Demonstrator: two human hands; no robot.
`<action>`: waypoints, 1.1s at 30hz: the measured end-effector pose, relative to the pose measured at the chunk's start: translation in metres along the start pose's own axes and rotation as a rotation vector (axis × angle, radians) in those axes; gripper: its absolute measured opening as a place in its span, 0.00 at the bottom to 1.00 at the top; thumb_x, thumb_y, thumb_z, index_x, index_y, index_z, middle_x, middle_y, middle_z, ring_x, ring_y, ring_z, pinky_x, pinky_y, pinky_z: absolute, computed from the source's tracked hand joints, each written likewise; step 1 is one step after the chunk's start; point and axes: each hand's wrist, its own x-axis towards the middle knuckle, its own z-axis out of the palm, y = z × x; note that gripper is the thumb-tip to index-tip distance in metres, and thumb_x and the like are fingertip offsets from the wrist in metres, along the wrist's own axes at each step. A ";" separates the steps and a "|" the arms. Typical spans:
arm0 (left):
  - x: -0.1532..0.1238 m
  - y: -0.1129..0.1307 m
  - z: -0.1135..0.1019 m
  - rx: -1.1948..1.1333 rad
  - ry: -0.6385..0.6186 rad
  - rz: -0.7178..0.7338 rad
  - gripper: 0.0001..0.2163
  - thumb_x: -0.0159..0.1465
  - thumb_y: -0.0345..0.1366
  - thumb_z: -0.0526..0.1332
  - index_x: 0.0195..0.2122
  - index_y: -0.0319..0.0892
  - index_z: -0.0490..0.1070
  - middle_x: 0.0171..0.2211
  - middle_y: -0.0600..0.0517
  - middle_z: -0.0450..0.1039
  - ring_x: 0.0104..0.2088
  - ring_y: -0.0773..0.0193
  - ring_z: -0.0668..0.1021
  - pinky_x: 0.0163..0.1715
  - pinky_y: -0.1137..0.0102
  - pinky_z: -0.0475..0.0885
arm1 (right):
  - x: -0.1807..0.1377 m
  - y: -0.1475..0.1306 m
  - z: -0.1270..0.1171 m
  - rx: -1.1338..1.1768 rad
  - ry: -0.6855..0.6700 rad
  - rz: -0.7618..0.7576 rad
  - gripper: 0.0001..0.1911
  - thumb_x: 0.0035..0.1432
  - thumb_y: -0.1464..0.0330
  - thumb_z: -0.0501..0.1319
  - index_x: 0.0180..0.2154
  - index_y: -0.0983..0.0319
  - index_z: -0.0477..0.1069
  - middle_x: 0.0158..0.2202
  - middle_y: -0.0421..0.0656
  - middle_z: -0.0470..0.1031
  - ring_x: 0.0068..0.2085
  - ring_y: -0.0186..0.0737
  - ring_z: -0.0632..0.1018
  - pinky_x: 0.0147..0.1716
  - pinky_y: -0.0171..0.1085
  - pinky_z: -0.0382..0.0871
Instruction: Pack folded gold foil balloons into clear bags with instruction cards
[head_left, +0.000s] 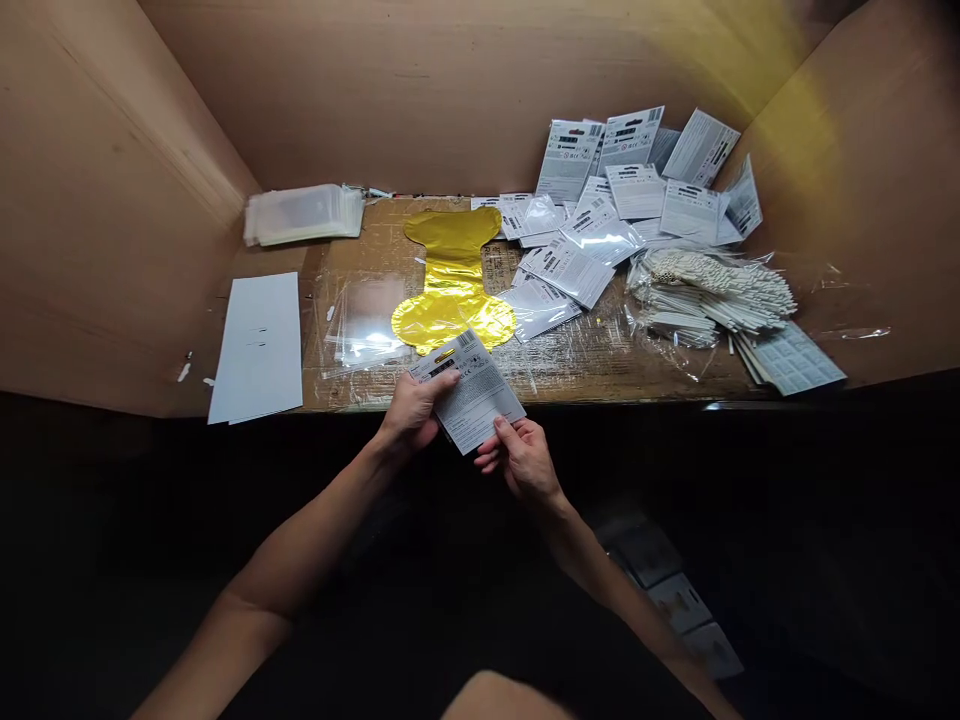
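Both hands hold a printed white packaging card with a hanging hole near its top edge, tilted in front of the table edge. My left hand grips its left side, thumb on the printed face. At the lower right corner, my right hand pinches the card between thumb and fingers. Just beyond the card lies a flat gold foil balloon with a narrow middle and wide rounded ends. Beside the balloon on the left are clear plastic sleeves. What is behind the card is hidden.
Packed printed cards are heaped at the back right. In front of them sits a bag of white paper straws, with a pale grid-patterned sheet by it. White cards and stacked clear sleeves lie left. Cardboard walls enclose the table.
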 end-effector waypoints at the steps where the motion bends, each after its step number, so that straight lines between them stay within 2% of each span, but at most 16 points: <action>1: -0.003 -0.005 0.002 -0.003 -0.017 -0.005 0.22 0.51 0.35 0.82 0.45 0.38 0.80 0.43 0.45 0.86 0.42 0.54 0.86 0.48 0.60 0.81 | 0.001 0.000 0.002 0.020 0.017 -0.007 0.31 0.54 0.42 0.76 0.32 0.62 0.73 0.22 0.44 0.79 0.19 0.41 0.82 0.16 0.33 0.78; 4: -0.008 -0.019 0.004 0.027 -0.079 -0.035 0.22 0.52 0.38 0.82 0.45 0.37 0.81 0.44 0.42 0.85 0.45 0.49 0.86 0.50 0.58 0.80 | 0.002 0.003 0.005 0.090 0.051 -0.019 0.33 0.51 0.43 0.78 0.42 0.59 0.70 0.24 0.38 0.81 0.20 0.39 0.82 0.18 0.32 0.78; 7: -0.006 -0.022 -0.004 0.174 -0.094 -0.012 0.26 0.53 0.41 0.81 0.49 0.38 0.79 0.48 0.39 0.83 0.52 0.43 0.84 0.54 0.55 0.79 | 0.003 0.008 0.003 0.116 0.046 0.011 0.35 0.49 0.45 0.80 0.43 0.58 0.68 0.25 0.38 0.82 0.23 0.40 0.84 0.19 0.32 0.79; 10: 0.001 -0.016 -0.018 0.478 0.021 0.219 0.34 0.53 0.39 0.82 0.60 0.44 0.74 0.62 0.37 0.76 0.69 0.39 0.72 0.65 0.52 0.73 | 0.006 0.013 -0.002 0.086 0.086 0.001 0.34 0.48 0.43 0.79 0.40 0.60 0.69 0.24 0.38 0.80 0.21 0.38 0.82 0.15 0.29 0.74; 12: 0.006 -0.013 -0.029 0.741 -0.041 0.381 0.35 0.54 0.37 0.81 0.62 0.46 0.74 0.68 0.37 0.70 0.76 0.37 0.62 0.72 0.48 0.65 | 0.008 0.017 -0.005 0.038 0.111 -0.024 0.33 0.51 0.43 0.77 0.40 0.60 0.70 0.22 0.36 0.78 0.16 0.33 0.77 0.11 0.25 0.64; 15: 0.013 -0.016 -0.043 1.154 -0.338 0.538 0.24 0.59 0.39 0.78 0.57 0.46 0.80 0.69 0.37 0.71 0.76 0.34 0.63 0.76 0.42 0.57 | 0.010 0.022 -0.010 -0.046 0.087 -0.025 0.31 0.53 0.42 0.75 0.38 0.61 0.71 0.19 0.34 0.74 0.11 0.27 0.67 0.09 0.24 0.51; 17: 0.018 -0.020 -0.051 1.394 -0.453 0.633 0.20 0.64 0.41 0.74 0.56 0.44 0.81 0.68 0.38 0.72 0.74 0.34 0.66 0.75 0.41 0.60 | 0.011 0.027 -0.012 -0.085 0.081 -0.027 0.31 0.52 0.42 0.74 0.35 0.62 0.72 0.18 0.34 0.73 0.11 0.25 0.65 0.09 0.24 0.50; 20: 0.021 -0.028 -0.055 1.609 -0.469 0.760 0.19 0.67 0.43 0.72 0.57 0.42 0.81 0.68 0.38 0.73 0.73 0.37 0.69 0.72 0.44 0.68 | 0.013 0.037 -0.012 -0.128 0.105 -0.079 0.29 0.54 0.42 0.73 0.32 0.61 0.72 0.18 0.33 0.70 0.13 0.25 0.64 0.11 0.26 0.54; 24: 0.034 -0.029 -0.049 1.601 -0.398 0.839 0.16 0.69 0.40 0.69 0.55 0.38 0.81 0.62 0.38 0.79 0.71 0.41 0.73 0.70 0.48 0.72 | 0.015 0.036 -0.013 -0.229 0.190 -0.155 0.26 0.60 0.43 0.68 0.33 0.60 0.72 0.16 0.31 0.64 0.14 0.28 0.61 0.13 0.30 0.55; 26: 0.051 -0.022 -0.044 1.568 -0.415 0.809 0.13 0.70 0.39 0.68 0.51 0.38 0.82 0.62 0.38 0.79 0.71 0.41 0.73 0.70 0.48 0.72 | 0.018 0.022 -0.016 -0.366 0.180 -0.198 0.23 0.63 0.46 0.65 0.33 0.60 0.73 0.17 0.32 0.63 0.16 0.30 0.61 0.15 0.32 0.55; 28: 0.074 -0.009 -0.041 1.536 -0.501 0.741 0.10 0.71 0.38 0.66 0.46 0.40 0.84 0.62 0.40 0.80 0.71 0.44 0.74 0.70 0.48 0.72 | 0.023 0.000 -0.018 -0.593 0.142 -0.331 0.19 0.68 0.52 0.63 0.34 0.60 0.75 0.20 0.35 0.67 0.20 0.33 0.66 0.21 0.34 0.61; 31: 0.108 0.010 -0.042 1.473 -0.629 0.661 0.11 0.74 0.37 0.61 0.45 0.45 0.85 0.62 0.46 0.81 0.70 0.50 0.74 0.71 0.51 0.71 | 0.040 -0.035 -0.011 -1.053 0.044 -0.595 0.13 0.73 0.64 0.58 0.43 0.59 0.81 0.34 0.43 0.79 0.34 0.40 0.77 0.35 0.38 0.69; 33: 0.122 0.017 -0.046 1.448 -0.653 0.639 0.12 0.74 0.36 0.60 0.45 0.48 0.86 0.63 0.48 0.80 0.71 0.51 0.73 0.72 0.51 0.68 | 0.055 -0.050 0.000 -1.372 -0.080 -0.657 0.14 0.72 0.70 0.57 0.48 0.58 0.82 0.44 0.47 0.80 0.42 0.45 0.79 0.38 0.40 0.69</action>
